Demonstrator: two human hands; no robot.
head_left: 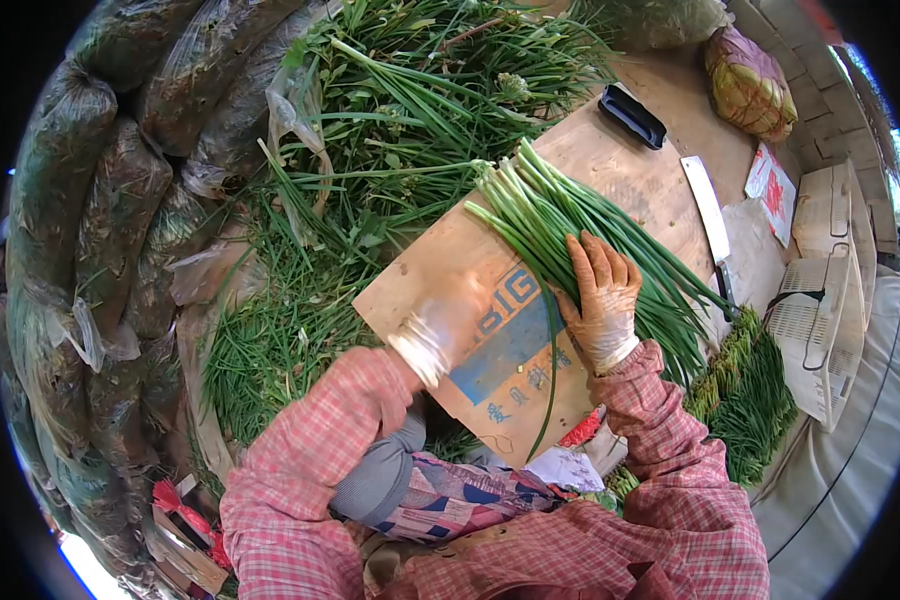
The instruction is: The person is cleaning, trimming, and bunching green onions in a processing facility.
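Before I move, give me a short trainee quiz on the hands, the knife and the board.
1. Fill in the blank: the hand resting on the green stalks is the person's ____ hand.
2. Multiple choice: the knife is
A) held in a hand
B) tucked under the stalks
C) lying apart from both hands
3. True or false: the large print on the board is blue.

Key: 1. right; 2. C; 3. true.
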